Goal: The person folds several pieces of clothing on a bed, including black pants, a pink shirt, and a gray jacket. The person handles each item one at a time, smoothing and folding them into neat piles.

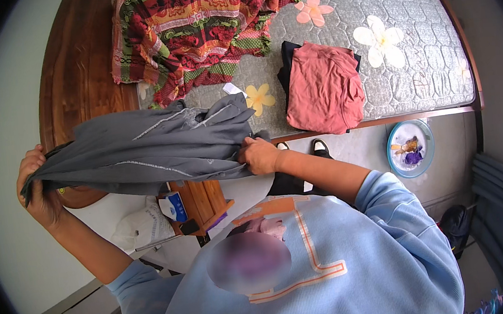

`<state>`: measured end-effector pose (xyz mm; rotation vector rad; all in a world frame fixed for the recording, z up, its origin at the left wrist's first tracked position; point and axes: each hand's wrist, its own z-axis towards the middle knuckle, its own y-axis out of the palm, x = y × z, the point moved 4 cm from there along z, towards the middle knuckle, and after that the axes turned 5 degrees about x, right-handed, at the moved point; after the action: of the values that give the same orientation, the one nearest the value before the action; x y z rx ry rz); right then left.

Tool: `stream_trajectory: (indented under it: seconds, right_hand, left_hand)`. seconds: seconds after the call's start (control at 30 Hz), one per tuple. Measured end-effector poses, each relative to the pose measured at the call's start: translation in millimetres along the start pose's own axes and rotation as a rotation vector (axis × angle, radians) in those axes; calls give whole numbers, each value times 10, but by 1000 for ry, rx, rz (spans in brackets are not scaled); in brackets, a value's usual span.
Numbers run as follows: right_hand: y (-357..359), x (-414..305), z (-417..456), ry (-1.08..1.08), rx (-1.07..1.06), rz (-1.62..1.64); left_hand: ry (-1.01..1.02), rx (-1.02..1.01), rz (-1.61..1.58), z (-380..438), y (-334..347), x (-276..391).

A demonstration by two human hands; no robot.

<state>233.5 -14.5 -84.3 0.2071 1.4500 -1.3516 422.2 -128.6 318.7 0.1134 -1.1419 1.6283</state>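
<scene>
A dark grey garment [153, 144] with pale stitched seams is stretched between both hands, its seam side showing. My left hand [38, 184] grips one end near the wooden headboard [80, 60]. At the other end, my right hand [258, 155] clutches the bunched cloth just short of the mattress edge. The fabric hangs in long folds and covers part of the headboard and the near mattress corner. Right of it, a folded salmon-pink garment [324, 87] lies on top of black cloth [288, 56] on the floral mattress [329, 24].
A patterned fringed blanket [192, 30] is heaped at the far left of the bed. Beside the bed, a blue-rimmed basin [432, 147] stands on the floor. A wooden bedside cabinet [205, 198] holds a tissue box [173, 207], with a white plastic bag [143, 223] next to it.
</scene>
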Motion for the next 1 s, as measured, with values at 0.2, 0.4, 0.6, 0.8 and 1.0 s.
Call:
stream_trajectory:
  seconds: [0.2,0.4,0.6,0.8,1.0]
  right_hand:
    - [182,267,28,492,284,409]
    - [173,414,242,476,364,406]
    - [-125,169,224,568,355,-9]
    - [-711,-331,-110,441,377,-319]
    - [-1081,-292,-99,87,459,186]
  left_hand:
    - [2,3,-40,-51,-26,45]
    - [100,-90,-92,-53,42,313]
    - [35,51,-51,-47,-147,260]
    - [-59,159,-209,-151,-365,-30]
    - [-17,117,-486,-124,-401,-56]
